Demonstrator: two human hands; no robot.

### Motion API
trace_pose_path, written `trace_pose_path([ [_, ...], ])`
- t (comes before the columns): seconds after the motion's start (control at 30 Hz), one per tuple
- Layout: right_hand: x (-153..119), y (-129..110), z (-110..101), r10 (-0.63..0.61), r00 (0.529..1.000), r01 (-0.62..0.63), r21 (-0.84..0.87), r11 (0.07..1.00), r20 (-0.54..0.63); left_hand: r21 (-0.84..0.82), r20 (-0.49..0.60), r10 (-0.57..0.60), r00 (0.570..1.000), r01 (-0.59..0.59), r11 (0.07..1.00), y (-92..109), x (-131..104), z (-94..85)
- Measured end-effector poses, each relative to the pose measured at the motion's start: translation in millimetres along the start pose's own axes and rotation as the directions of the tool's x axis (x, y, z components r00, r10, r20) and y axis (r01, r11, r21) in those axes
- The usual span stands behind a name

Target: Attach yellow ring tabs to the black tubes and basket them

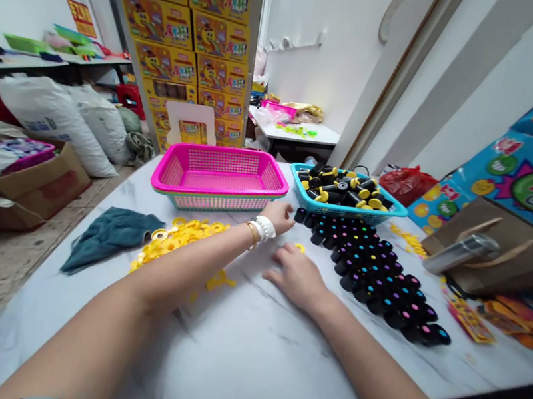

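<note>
well, the white table (pixel 231 356) bears a pink basket (pixel 219 197), a blue basket (pixel 346 210), rows of black cups (pixel 371 260) before it and a heap of yellow caps (pixel 179 240) at left. the right hand (pixel 298 277) has thumb and fingers apart beside a loose yellow cap (pixel 300 248); the left hand (pixel 277 219) bends its fingers near the end cup (pixel 299 215), grip impossible to tell.

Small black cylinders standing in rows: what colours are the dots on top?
Mixed, including blue, pink and purple; the black cylinders show best in the head view.

Yellow boxes (pixel 218 38), white sacks (pixel 50 115), poster (pixel 81 18)
</note>
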State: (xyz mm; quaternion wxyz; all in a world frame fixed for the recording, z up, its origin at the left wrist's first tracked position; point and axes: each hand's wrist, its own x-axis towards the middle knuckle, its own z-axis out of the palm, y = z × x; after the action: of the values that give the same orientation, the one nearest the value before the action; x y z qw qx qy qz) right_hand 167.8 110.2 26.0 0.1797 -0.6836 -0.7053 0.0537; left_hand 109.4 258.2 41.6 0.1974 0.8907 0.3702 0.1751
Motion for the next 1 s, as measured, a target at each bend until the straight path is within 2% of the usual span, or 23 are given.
trace_pose_path([
  [0.1, -7, 1, 10, -0.011, 0.999, 0.009, 0.028, 1.000, 0.052, -0.005, -0.061, -0.051, 0.997, 0.050, 0.999, -1, 33, 18.8],
  [0.17, -11, 6, 11, 0.003, 1.000, -0.002, 0.042, 0.999, -0.011, -0.009, -0.060, -0.053, 0.997, 0.052, 0.999, -2, 45, 32.5],
  [0.27, -7, 23, 8, 0.012, 0.983, -0.017, -0.023, 1.000, -0.184, -0.003, -0.033, -0.041, 0.999, 0.041, 0.999, -5, 51, 44.5],
  [0.3, -4, 29, 7, 0.010, 0.978, -0.026, -0.071, 0.997, -0.208, 0.003, -0.021, -0.041, 0.999, 0.041, 0.999, -5, 49, 44.8],
  [0.37, 1, 38, 6, 0.006, 0.984, -0.038, -0.173, 0.984, -0.181, 0.025, 0.007, -0.048, 0.999, 0.048, 0.999, -5, 43, 39.8],
  [0.47, -1, 35, 3, -0.001, 0.999, -0.011, -0.263, 0.965, -0.046, 0.077, 0.059, -0.071, 0.996, 0.066, 0.995, -4, 20, 23.0],
  [0.53, -9, 26, -1, 0.002, 0.999, 0.009, -0.264, 0.965, 0.043, 0.116, 0.094, -0.087, 0.992, 0.076, 0.990, -3, -6, 10.3],
  [0.6, -19, 17, -6, 0.019, 0.995, 0.003, -0.221, 0.975, 0.097, 0.150, 0.119, -0.110, 0.987, 0.092, 0.984, 0, -38, 0.3],
  [0.7, -28, 15, -13, -0.024, 0.990, 0.032, -0.054, 0.998, 0.142, 0.161, 0.124, -0.140, 0.982, 0.119, 0.980, 6, -90, -4.6],
  [0.77, -28, 21, -15, -0.041, 0.992, 0.032, 0.068, 0.997, 0.123, 0.136, 0.092, -0.155, 0.984, 0.142, 0.980, 11, -119, -0.5],
  [0.83, -25, 28, -14, -0.014, 0.998, 0.003, 0.200, 0.980, 0.055, 0.104, 0.026, -0.180, 0.983, 0.177, 0.979, 15, -140, 7.3],
  [0.93, -18, 37, -5, -0.008, 0.999, 0.028, 0.401, 0.916, -0.051, 0.084, -0.065, -0.226, 0.972, 0.231, 0.969, 19, -154, 19.3],
  [1.0, -15, 39, 2, -0.006, 0.995, 0.051, 0.441, 0.896, -0.103, 0.084, -0.085, -0.237, 0.968, 0.243, 0.966, 20, -156, 24.1],
])
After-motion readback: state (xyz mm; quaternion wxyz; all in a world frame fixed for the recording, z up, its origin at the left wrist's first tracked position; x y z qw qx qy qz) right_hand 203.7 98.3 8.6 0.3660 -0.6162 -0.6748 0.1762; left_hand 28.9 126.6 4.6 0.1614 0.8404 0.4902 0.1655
